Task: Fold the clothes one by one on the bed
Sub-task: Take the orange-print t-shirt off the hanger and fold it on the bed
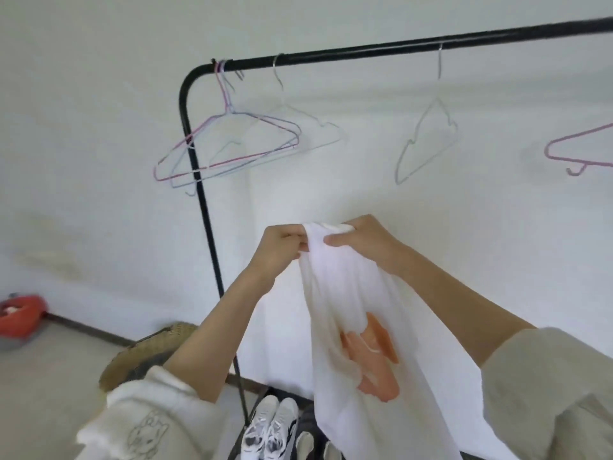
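A white T-shirt (351, 313) with an orange print hangs down in front of me, held up at its top edge. My left hand (282, 249) pinches the cloth on the left side. My right hand (360, 242) grips the bunched top edge from the right, thumb across the fabric. Both hands are close together, raised in front of the white wall. Another white garment (139, 423) with a line drawing is draped over my left forearm. No bed is in view.
A black clothes rack (199, 180) stands just behind my hands, with several empty wire hangers (232, 144) on its bar. Sneakers (270, 426) sit on its bottom shelf. A woven basket (146, 356) is at lower left, a red bin (20, 315) far left.
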Demonstrator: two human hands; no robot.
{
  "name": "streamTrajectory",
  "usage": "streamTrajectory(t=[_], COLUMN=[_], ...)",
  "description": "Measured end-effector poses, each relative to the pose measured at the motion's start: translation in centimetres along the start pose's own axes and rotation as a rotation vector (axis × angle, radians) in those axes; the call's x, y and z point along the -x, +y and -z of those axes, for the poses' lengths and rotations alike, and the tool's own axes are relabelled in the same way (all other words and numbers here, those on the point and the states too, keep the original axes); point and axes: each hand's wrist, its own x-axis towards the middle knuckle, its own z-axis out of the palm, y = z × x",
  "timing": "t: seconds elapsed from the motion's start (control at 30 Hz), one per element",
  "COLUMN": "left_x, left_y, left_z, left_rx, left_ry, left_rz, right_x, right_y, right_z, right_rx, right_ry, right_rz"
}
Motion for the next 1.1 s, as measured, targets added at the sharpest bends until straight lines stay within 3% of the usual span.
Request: streamTrajectory(t=[0.1, 0.13, 0.2, 0.27, 0.43, 0.5, 0.73, 0.9, 1.0, 1.1], left_x=[1.3, 5.9, 6.2, 9.0, 15.3, 18.5, 30.0, 38.3, 42.8, 46.0], left_y=[-0.7, -2.4, -3.4, -5.1, -8.3, -9.4, -11.6, -12.7, -12.3, -12.8], left_z=[3.6, 12.7, 14.1, 19.7, 33.3, 38.5, 53.4, 62.0, 65.8, 68.0], left_rx=[-0.027, -0.059, -0.064, -0.139, -0.304, -0.388, -0.467, -0.522, -0.517, -0.581], left_ry=[0.014, 0.166, 0.111, 0.141, 0.334, 0.429, 0.537, 0.85, 0.843, 0.702], left_rz=[0.028, 0.067, 0.091, 0.136, 0.145, 0.193, 0.44, 0.628, 0.792, 1.009], right_x=[-1.1, -2.1, -1.8, -2.0, -1.1, -0.4, 1.3, 1.8, 2.5, 3.7], right_y=[-2.3, -6.0, -7.0, -9.8, -17.1, -20.2, -29.8, -34.9, -37.8, -40.5], right_z=[-3.0, -12.2, -13.2, -18.9, -31.7, -36.4, -48.9, -57.8, -64.1, -69.9], right_rx=[-0.038, -0.047, -0.071, -0.099, -0.26, -0.314, -0.577, -0.693, -0.754, -0.763], right_ry=[-0.033, -0.163, -0.138, -0.189, -0.316, -0.39, -0.631, -0.776, -0.871, -0.969], right_rz=[0.056, 0.12, 0.125, 0.153, 0.239, 0.269, 0.355, 0.332, 0.293, 0.302])
